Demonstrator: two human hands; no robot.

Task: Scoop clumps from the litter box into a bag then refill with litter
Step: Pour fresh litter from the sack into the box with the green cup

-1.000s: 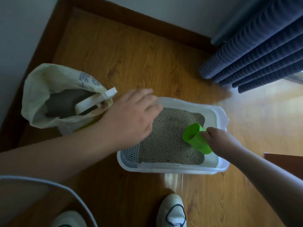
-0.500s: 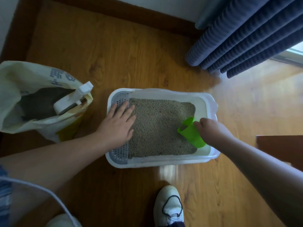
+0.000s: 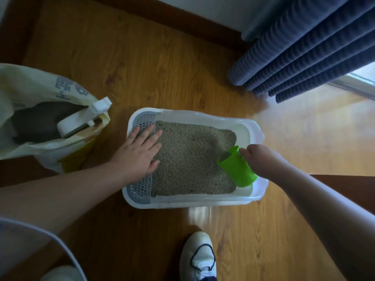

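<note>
A white litter box stands on the wooden floor, filled with grey-brown litter. A grey grid lines its left end. My left hand lies flat with straight fingers on the grid and the litter's left edge. My right hand grips a green scoop at the box's right end, its mouth dug into the litter. To the left stands an open pale bag with dark contents and a white plastic handle at its mouth.
Dark blue pleated curtains hang at the upper right beside a bright window. A dark wooden baseboard runs along the wall behind. My white shoe stands just before the box. A dark wooden edge shows at the right.
My left hand came down from above the box's left end and now lies flat on the grid. The green scoop has tipped and dug into the litter at the right.
</note>
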